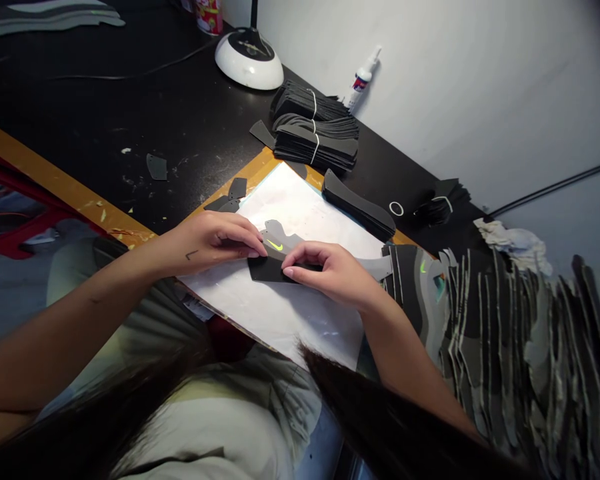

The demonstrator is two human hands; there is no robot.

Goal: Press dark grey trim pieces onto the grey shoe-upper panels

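Note:
On a white sheet lies a grey shoe upper piece with a yellow-green swoosh. A black panel is laid along its near side, their edges meeting under my fingers. My left hand is closed, its thumb and fingertips pinching the edge beside the swoosh. From the right, my right hand has its thumb and curled index finger on the black panel's edge. A light grey end of the upper shows beyond my right hand. My palms hide part of both pieces.
Bundled black panels stand at the back, near a white lamp base and a glue bottle. A loose black stack lies beside the sheet. Many upper pieces stand in a row at right. Small scraps lie left.

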